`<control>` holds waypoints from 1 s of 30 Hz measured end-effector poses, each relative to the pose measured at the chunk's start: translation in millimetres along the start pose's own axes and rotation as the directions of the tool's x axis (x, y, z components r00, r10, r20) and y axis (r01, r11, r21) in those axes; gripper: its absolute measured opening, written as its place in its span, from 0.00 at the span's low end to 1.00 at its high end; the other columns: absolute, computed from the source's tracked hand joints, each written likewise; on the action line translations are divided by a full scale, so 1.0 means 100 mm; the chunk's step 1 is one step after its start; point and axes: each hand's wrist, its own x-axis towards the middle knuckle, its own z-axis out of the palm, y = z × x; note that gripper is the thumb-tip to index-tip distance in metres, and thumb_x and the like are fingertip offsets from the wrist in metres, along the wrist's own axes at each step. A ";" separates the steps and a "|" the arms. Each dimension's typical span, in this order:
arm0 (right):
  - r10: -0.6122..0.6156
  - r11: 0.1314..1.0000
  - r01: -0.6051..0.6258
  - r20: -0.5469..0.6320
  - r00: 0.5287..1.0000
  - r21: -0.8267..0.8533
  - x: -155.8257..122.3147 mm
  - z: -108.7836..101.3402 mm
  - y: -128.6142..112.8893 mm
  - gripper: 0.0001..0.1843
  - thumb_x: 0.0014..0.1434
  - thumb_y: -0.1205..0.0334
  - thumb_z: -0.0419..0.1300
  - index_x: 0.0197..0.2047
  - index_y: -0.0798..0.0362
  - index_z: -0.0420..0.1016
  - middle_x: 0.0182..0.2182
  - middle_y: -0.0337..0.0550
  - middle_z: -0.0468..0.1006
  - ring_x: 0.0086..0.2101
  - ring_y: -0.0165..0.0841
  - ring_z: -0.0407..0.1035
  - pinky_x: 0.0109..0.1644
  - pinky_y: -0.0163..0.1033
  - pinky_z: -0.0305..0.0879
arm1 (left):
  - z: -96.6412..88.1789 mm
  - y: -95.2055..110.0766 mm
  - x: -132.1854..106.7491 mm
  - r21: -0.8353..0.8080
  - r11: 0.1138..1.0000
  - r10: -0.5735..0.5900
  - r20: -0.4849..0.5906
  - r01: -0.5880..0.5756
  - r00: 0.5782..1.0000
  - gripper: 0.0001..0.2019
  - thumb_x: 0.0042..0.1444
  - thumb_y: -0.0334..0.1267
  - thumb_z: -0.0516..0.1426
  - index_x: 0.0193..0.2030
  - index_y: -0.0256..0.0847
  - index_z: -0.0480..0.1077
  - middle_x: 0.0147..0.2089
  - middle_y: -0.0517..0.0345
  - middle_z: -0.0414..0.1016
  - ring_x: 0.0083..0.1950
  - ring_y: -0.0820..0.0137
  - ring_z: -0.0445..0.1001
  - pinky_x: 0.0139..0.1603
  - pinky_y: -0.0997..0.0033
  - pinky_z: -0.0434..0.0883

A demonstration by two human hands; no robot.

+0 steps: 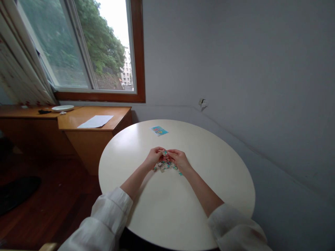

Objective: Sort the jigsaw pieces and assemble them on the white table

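Both my hands meet over a small heap of jigsaw puzzle pieces [167,166] near the middle of a round white table [170,205]. My left hand [155,157] has its thumb and fingers closed on puzzle pieces. From the other side, my right hand [179,159] pinches at the same small cluster of pieces, teal and pale in colour. Exactly how many pieces are between the fingers is too small to tell. More pieces lie loose on the tabletop just below the fingers, some colourful, some pale. A teal piece rests by my right wrist.
A bright blue picture card [159,130] lies towards the table's far edge. To the left stands a wooden desk [123,115] bearing a white sheet of paper [96,121] and a white plate [63,108]. A wall with a socket [202,103] rises behind the table.
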 end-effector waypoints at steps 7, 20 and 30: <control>-0.101 0.994 0.096 -0.104 0.989 -0.049 0.05 -0.01 0.02 0.13 0.33 0.61 0.67 0.24 0.56 0.72 0.18 0.36 0.75 0.20 0.27 0.68 0.30 0.36 0.69 | -0.01 0.03 0.00 -0.102 0.994 -0.043 0.039 0.047 0.998 0.04 0.52 0.29 0.53 0.29 0.31 0.66 0.20 0.58 0.69 0.24 0.77 0.70 0.34 0.71 0.72; -0.272 0.918 0.221 -0.118 0.955 -0.328 0.10 -0.09 0.05 0.12 0.41 0.56 0.61 0.28 0.56 0.74 0.20 0.40 0.75 0.23 0.30 0.69 0.27 0.35 0.65 | -0.05 0.02 0.01 0.071 0.997 0.028 -0.091 -0.022 0.995 0.04 0.46 0.26 0.55 0.31 0.32 0.69 0.21 0.62 0.68 0.22 0.79 0.68 0.31 0.75 0.70; -0.231 0.391 0.280 0.201 0.952 -0.877 0.02 -0.25 -0.11 0.20 0.53 0.54 0.52 0.44 0.55 0.73 0.36 0.47 0.75 0.36 0.34 0.67 0.42 0.39 0.61 | -0.15 -0.02 0.08 0.792 0.581 0.329 -0.016 -0.189 0.944 0.10 0.45 0.27 0.52 0.33 0.35 0.72 0.27 0.58 0.73 0.26 0.76 0.67 0.30 0.76 0.66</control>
